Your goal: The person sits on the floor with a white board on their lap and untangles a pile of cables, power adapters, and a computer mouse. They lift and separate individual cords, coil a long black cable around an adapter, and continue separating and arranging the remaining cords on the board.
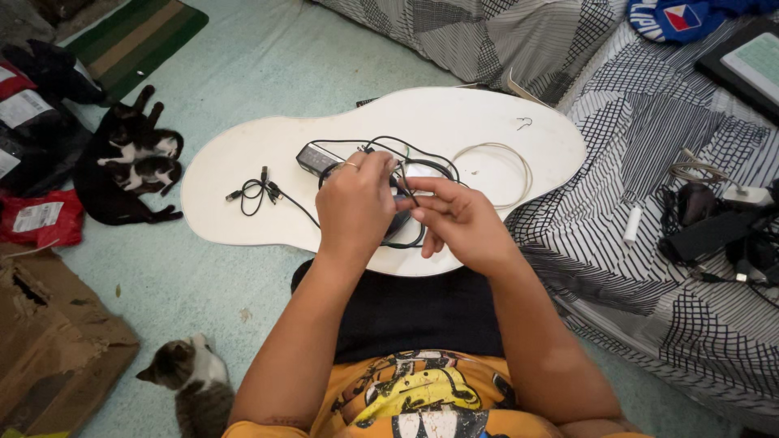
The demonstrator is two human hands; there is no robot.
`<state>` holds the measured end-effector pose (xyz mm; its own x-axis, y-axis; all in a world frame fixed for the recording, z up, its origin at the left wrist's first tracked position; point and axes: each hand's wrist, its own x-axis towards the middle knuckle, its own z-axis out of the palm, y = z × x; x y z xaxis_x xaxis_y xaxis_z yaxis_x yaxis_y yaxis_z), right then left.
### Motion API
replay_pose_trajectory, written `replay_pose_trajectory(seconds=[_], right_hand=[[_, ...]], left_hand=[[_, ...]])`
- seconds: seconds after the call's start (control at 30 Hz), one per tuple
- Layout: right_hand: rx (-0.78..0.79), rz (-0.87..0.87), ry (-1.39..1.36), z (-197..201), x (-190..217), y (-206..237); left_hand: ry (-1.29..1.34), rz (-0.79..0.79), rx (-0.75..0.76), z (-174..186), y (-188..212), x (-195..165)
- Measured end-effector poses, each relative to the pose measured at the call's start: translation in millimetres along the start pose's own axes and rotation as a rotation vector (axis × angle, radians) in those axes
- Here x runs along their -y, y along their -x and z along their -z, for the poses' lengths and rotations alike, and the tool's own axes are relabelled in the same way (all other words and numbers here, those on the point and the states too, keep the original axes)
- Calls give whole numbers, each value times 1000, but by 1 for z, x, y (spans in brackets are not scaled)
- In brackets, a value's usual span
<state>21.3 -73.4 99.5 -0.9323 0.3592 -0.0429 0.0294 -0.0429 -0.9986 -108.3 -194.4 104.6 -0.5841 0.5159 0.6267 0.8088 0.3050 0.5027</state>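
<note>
Untangling black cable over the white table

Left hand [355,207] and right hand [456,219] both pinch the black cable [422,166] just above the table [243,154] — next move likely needs slack fed toward the adapter [315,158]

Two bare forearms, no sleeves reaching the wrists, ending in a left hand [355,207] and a right hand [459,219]. A thin, pale metal ring [350,165] on one finger of the left hand. Nearer in, an orange short-sleeved shirt [422,397] with a yellow, black and white cartoon print across the chest, and black shorts [418,312] over the lap.
</note>
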Motion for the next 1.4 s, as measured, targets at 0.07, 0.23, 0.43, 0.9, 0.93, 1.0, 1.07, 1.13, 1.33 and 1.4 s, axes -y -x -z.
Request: replay_pose_trajectory(seconds=[0.07, 0.23, 0.43, 0.9, 0.93, 1.0, 1.07, 1.13, 1.33, 1.4], right_hand=[[-30, -31, 39, 6, 0, 1], [-206, 48, 287, 30, -2, -2], [-215, 185, 191, 46, 1, 1], [-282, 8, 545, 19, 0, -15], [-345, 11, 598, 15, -2, -17], [-475, 19, 703, 10, -3, -21], [-515, 25, 708, 8, -3, -22], [-561, 61, 721, 10, -1, -23], [-602, 280, 817, 23, 5, -21], [-543, 339, 727, 25, 7, -20]], left_hand=[[60, -13, -10, 3, -3, 2], [60, -50, -41, 20, -13, 16], [30, -101, -21, 36, -19, 23], [41, -189, -116, 44, -21, 6], [33, -197, -104, 42, -19, 2], [41, -205, -81, 39, -15, -4], [69, -203, -59, 38, -10, -7], [76, -181, -54, 39, -11, -6], [127, -138, -12, 40, -9, 1], [151, -136, -2, 38, -8, 1]])
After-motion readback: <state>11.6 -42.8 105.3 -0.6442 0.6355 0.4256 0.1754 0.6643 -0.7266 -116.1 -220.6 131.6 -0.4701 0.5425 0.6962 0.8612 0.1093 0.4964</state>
